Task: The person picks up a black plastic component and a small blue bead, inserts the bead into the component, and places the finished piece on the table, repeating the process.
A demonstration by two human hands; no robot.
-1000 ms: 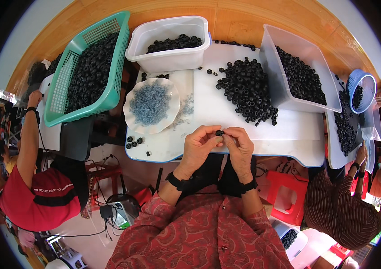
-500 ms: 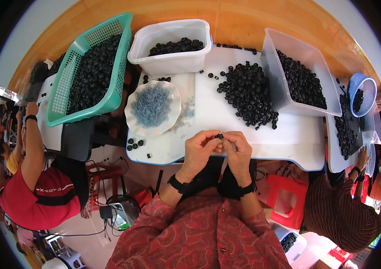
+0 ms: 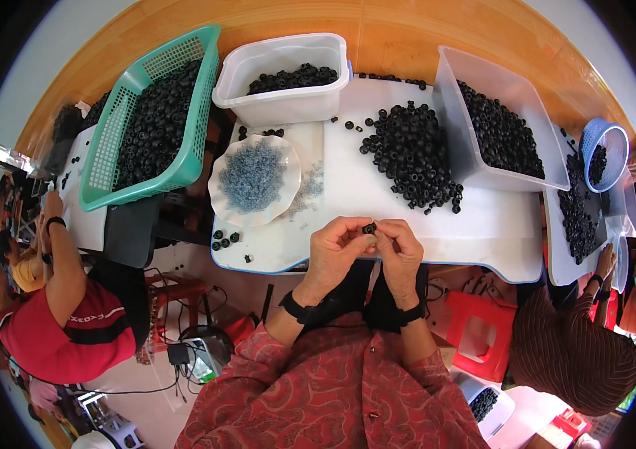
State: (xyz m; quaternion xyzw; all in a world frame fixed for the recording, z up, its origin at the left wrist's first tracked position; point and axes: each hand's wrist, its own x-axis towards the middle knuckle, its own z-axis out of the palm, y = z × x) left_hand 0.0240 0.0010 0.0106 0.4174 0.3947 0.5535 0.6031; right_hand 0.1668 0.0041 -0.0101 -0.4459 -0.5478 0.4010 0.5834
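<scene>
A small round black part [image 3: 370,227], with a hole in it, is pinched between the fingertips of my left hand [image 3: 330,254], above the front edge of the white table [image 3: 363,196]. My right hand [image 3: 400,258] meets it from the other side, fingers closed and thumb bent in. Whatever the right fingertips hold is hidden or too small to make out. Past my left hand stands a scalloped white plate [image 3: 222,206] bearing a heap of tiny clear bluish pieces [image 3: 252,176]. Beyond my right hand lies a loose pile of black parts [image 3: 411,153].
A green basket [image 3: 97,176], a white tub [image 3: 280,111] and a clear bin [image 3: 475,176] hold more black parts. At the right is a blue basket [image 3: 601,131]. Co-workers sit on both sides, one in a red shirt [image 3: 71,322]. Red stools [image 3: 475,318] stand below.
The black part has turned and shows more plainly between my fingertips. Both hands stay nearly in place. The left co-worker's arm has come lower.
</scene>
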